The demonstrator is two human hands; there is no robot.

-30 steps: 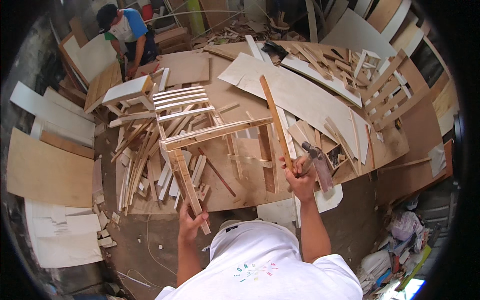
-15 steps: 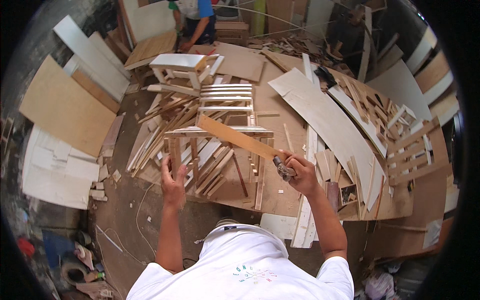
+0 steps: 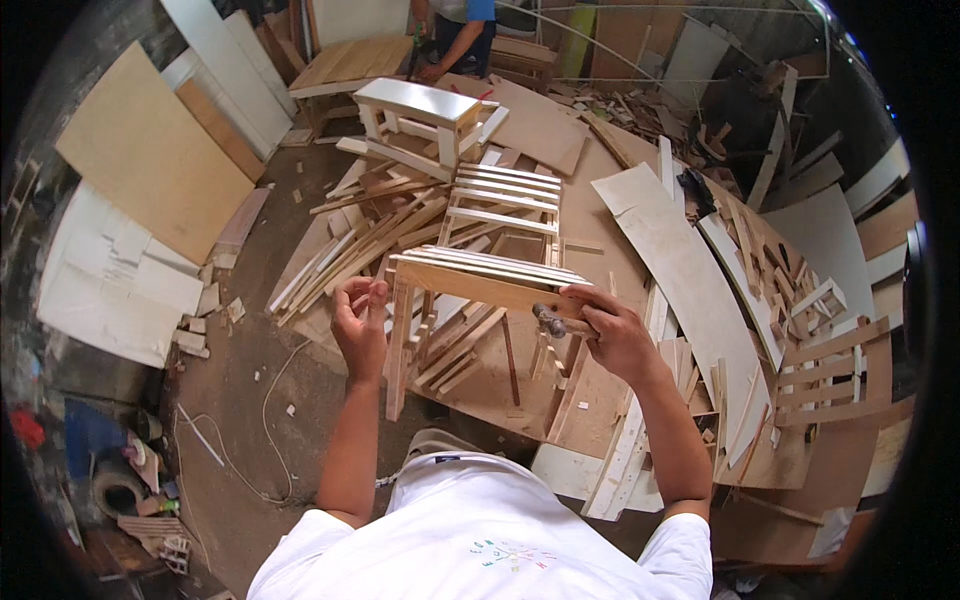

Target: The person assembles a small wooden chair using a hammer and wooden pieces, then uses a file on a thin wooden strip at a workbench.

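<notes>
"Right grip (image 3: 617, 330) first: what is it holding?"

"Two things at once: it is holding the hammer (image 3: 548, 320) and the right end of a wooden slat (image 3: 465, 285). That slat is seemingly lying along the near side of a slatted furniture frame (image 3: 490, 262)."

"And the left?"

"Left grip (image 3: 360, 322) is hovering just beside the frame's left front leg (image 3: 398, 350), narrowed almost to a pinch. Whether it is touching the wood or holding something small, I cannot tell."

"So what is worrying you?"

"Sharing. With one grip managing both, the hammer could be twisting loose or knocking the slat askew. Nothing is clearly supporting the slat's left end, so it could be drooping out of line."

"What about the frame?"

"That leg is reaching toward, perhaps past, the near edge of the desk (image 3: 590, 225); its footing is not showing clearly. A hard push could be tipping everything."

"And around it?"

"Loose wooden strips (image 3: 375, 245) are crowding the left side, so a shifting frame could be catching on them. Farther off, a small white-topped bench (image 3: 418, 100) is standing, with another person's arm (image 3: 463, 42) showing beyond."
</notes>
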